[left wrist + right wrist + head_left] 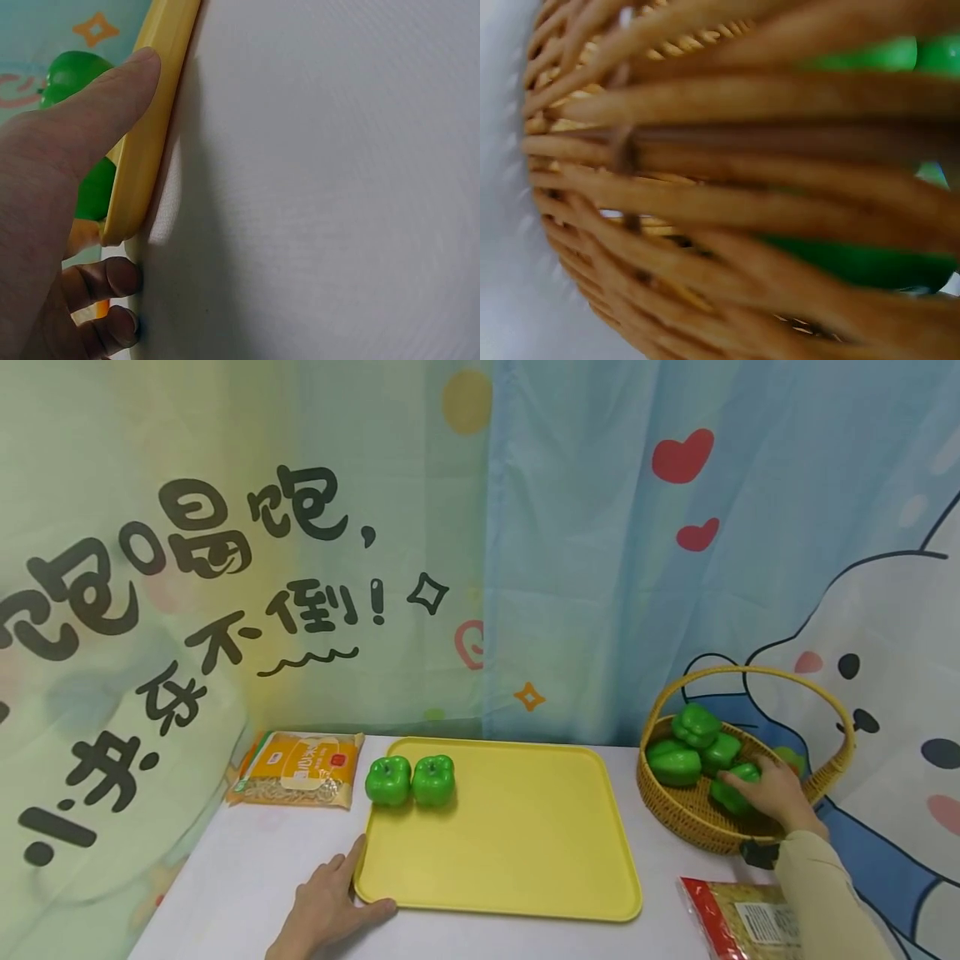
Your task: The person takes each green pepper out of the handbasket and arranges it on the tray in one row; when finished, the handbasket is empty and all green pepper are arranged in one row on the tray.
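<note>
Right hand [776, 792] grasping a green pepper [729, 797], the wicker basket [686, 818] around it. Left hand [326, 902] (loosely spread) touching the yellow tray [525, 835], two more peppers [433, 781] beyond

Tray [517, 835]: yellow, rectangular, lying flat.
Tray peppers [433, 781]: two, glossy green, near its left edge.
Basket [693, 832]: woven, handled, upright.
Basket peppers [675, 765]: three, green, clustered.
Rightmost pepper [727, 797]: green, inside basket, partly hidden, tilt unclear.
</note>
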Demonstrator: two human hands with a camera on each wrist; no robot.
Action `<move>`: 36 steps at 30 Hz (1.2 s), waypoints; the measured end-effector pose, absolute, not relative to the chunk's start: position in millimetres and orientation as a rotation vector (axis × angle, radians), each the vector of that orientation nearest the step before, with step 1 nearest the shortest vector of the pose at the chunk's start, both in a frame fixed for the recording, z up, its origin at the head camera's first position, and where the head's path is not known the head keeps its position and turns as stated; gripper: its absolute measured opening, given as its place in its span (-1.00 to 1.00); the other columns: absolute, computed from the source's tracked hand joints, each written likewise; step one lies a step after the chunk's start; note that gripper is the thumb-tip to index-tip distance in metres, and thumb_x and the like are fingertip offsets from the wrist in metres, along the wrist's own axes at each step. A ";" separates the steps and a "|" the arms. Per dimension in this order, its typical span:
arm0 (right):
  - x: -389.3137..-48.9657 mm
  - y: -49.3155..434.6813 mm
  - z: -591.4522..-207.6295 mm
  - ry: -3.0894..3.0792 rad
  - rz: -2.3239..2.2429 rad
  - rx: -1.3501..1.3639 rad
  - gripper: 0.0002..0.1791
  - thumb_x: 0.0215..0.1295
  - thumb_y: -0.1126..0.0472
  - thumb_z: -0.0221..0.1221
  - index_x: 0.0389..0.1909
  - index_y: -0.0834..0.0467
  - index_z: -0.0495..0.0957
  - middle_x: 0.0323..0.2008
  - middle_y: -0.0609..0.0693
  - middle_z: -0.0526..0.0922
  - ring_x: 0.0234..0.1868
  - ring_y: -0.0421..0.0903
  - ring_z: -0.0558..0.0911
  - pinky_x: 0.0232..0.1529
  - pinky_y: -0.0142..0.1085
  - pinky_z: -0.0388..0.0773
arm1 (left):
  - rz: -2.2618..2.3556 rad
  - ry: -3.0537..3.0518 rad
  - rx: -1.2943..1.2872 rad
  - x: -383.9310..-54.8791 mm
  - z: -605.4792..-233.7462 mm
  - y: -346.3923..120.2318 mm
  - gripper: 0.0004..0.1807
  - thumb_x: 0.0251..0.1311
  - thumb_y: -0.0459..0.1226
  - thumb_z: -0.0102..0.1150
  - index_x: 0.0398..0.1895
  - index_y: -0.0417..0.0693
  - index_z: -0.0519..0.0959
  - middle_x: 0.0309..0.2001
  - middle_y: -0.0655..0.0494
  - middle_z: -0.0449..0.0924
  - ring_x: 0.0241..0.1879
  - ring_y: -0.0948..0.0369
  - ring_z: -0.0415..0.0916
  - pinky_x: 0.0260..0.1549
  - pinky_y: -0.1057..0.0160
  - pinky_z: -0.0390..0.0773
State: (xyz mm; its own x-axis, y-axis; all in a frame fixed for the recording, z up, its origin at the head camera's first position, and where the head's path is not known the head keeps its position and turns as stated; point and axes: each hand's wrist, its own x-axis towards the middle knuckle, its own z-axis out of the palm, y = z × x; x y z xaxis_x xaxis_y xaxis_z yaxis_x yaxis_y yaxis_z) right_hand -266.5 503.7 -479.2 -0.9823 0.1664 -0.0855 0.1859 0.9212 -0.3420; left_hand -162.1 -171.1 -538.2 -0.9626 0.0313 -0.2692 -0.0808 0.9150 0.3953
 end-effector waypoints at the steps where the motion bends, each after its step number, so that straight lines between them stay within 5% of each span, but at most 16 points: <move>1: -266.4 503.7 -480.0 3.021 -0.548 0.278 0.17 0.42 -0.38 -0.02 0.40 0.67 -0.06 0.27 0.76 0.10 0.24 0.66 0.19 0.23 0.50 0.26 | 0.594 2.805 -0.037 -162.1 -538.3 -171.1 0.33 -0.25 0.50 0.33 0.56 -0.03 0.17 0.19 -0.13 0.54 0.13 -0.14 0.52 0.09 -0.43 0.46; 19: -262.8 500.7 -487.2 3.095 -0.552 0.204 0.12 0.40 -0.34 0.07 0.36 0.67 0.03 0.20 0.71 0.25 0.14 0.60 0.34 0.12 0.43 0.40 | 0.578 2.794 -0.044 -161.9 -536.3 -168.8 0.33 -0.23 0.49 0.33 0.56 -0.03 0.16 0.17 -0.16 0.54 0.10 -0.15 0.51 0.10 -0.46 0.44; 28: -258.2 487.0 -474.7 3.189 -0.604 0.177 0.02 0.39 -0.28 0.13 0.32 0.62 0.16 0.01 0.55 0.43 -0.11 0.34 0.50 -0.25 0.08 0.55 | 0.583 2.809 -0.033 -160.0 -533.7 -171.5 0.33 -0.22 0.50 0.32 0.56 -0.04 0.16 0.19 -0.18 0.53 0.14 -0.17 0.51 0.10 -0.44 0.46; 36: -248.0 477.7 -465.6 3.233 -0.705 0.206 -0.05 0.36 -0.28 0.16 0.33 0.49 0.23 -0.12 0.42 0.46 -0.23 0.21 0.49 -0.46 -0.23 0.41 | 0.582 2.803 -0.027 -160.2 -535.6 -170.3 0.32 -0.21 0.49 0.32 0.56 -0.05 0.16 0.19 -0.18 0.53 0.13 -0.17 0.51 0.09 -0.44 0.46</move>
State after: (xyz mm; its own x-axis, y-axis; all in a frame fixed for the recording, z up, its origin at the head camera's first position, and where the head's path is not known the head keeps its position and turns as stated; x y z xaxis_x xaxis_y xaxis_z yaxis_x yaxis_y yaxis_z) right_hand -248.0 477.7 -465.6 -0.9773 0.1573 0.1421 0.0839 0.9026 -0.4223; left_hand -160.2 -170.3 -535.6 -0.9612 0.0380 -0.2734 -0.0740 0.9188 0.3878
